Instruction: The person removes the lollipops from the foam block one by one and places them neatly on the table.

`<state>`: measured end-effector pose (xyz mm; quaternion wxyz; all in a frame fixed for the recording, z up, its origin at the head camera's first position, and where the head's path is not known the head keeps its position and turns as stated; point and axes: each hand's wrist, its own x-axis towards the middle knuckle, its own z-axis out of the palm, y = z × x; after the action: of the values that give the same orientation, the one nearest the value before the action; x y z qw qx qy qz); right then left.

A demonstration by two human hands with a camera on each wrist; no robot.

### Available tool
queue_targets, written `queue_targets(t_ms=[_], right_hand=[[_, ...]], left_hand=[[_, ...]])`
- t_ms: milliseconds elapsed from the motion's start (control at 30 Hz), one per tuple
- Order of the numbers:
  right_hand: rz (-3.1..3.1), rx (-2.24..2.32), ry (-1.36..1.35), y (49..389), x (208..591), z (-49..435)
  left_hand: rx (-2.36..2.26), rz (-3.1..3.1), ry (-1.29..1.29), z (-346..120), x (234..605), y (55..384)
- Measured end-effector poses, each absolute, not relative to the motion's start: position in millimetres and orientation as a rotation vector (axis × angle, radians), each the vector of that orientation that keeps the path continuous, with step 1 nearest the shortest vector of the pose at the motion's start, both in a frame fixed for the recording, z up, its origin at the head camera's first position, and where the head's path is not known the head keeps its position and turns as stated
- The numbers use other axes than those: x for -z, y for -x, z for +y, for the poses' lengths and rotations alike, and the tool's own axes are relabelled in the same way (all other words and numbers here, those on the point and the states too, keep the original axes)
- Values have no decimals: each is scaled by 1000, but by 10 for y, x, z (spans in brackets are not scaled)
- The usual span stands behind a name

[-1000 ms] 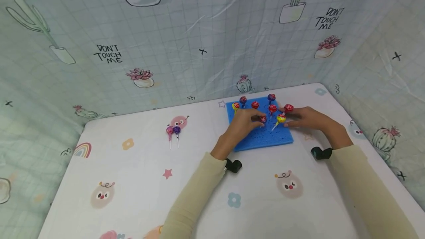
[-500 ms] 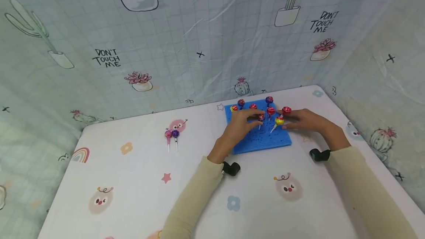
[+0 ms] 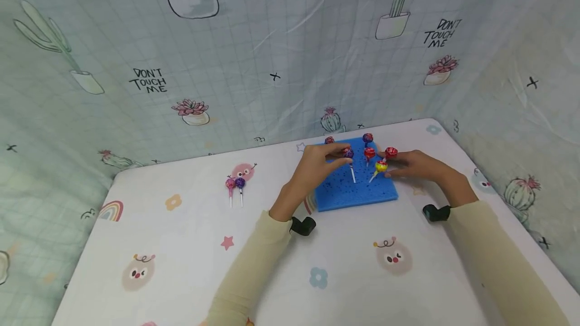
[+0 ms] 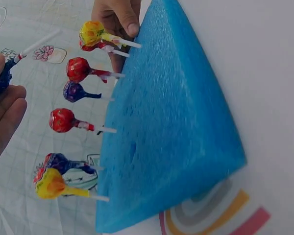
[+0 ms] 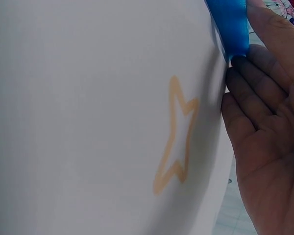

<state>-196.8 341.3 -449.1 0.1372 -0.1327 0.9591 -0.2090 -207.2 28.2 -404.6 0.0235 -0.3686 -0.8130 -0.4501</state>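
Note:
My left hand point(image 3: 312, 165) pinches a dark blue-purple lollipop point(image 3: 348, 153) by its wrapped head, with the white stick pointing down. In the left wrist view this stick is apart from the blue foam block point(image 4: 161, 112). Several lollipops stand stuck in the block, among them a yellow one point(image 3: 381, 166), a red one point(image 3: 369, 153) and a purple one point(image 3: 368, 138). The left hand hides others from the head view. At the block's right edge rests my right hand point(image 3: 414, 164); its fairly straight fingers point(image 5: 255, 93) touch the edge, and its thumb lies near the block's surface.
A pink lollipop point(image 3: 230, 183) and a purple lollipop point(image 3: 240, 183) lie side by side on the white printed table point(image 3: 181, 245), left of the block. A cactus-printed cloth point(image 3: 254, 44) hangs behind the table. Another red lollipop point(image 3: 391, 153) stands close to the right hand.
My left hand has moved left and a little away from me with the pinched lollipop, whose stick now shows more fully. The right hand stays at the block's edge. The head view has shifted slightly.

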Motion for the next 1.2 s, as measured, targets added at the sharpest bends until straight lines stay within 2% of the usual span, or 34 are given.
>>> queue_targets(t_ms=[533, 1200], right_hand=[[2764, 639, 459, 1959, 4519, 3393], [2764, 648, 442, 1944, 4495, 3436]], left_hand=[[1288, -2538, 1138, 14, 4117, 2099], [1258, -2514, 1144, -47, 4075, 2122]])
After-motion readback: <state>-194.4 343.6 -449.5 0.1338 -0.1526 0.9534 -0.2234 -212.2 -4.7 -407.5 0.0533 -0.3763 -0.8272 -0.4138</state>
